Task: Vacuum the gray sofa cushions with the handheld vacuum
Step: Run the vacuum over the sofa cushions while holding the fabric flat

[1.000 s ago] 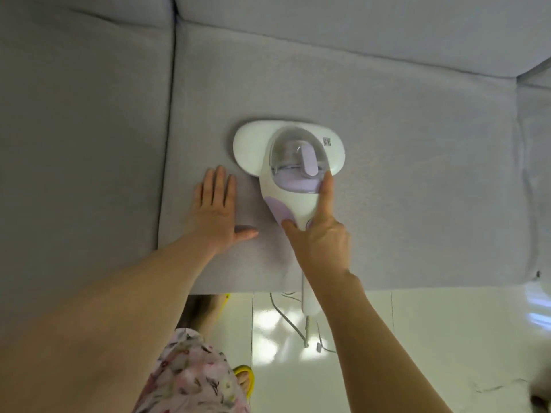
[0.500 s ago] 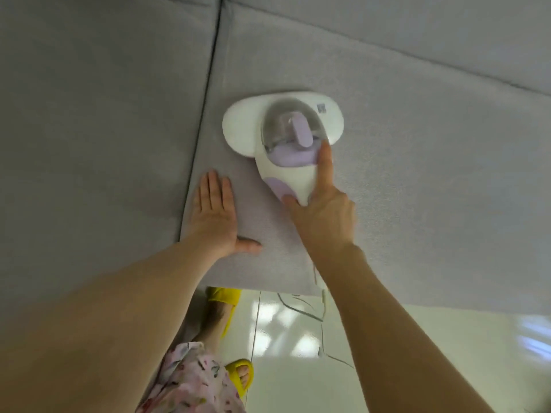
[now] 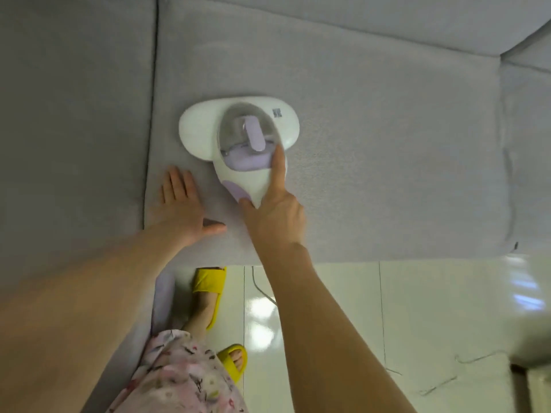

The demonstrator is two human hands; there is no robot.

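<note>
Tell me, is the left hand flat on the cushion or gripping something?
Flat: the left hand lies palm down, fingers spread, on the gray cushion.

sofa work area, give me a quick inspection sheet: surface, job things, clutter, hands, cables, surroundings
Surface: gray seat cushion, fabric smooth, no debris visible; a seam divides it from the cushion on the left.
Job's things: white and lilac handheld vacuum lies flat on the seat cushion, wide head toward the backrest.
Clutter: nothing seen on the cushions.
Hands: right hand grips the vacuum's handle, index finger stretched along the body; left hand lies flat and open on the cushion beside the vacuum, not touching it.
Cables: a thin cord runs across the floor below the sofa edge.
Surroundings: glossy white tiled floor; yellow slippers on the person's feet.
</note>
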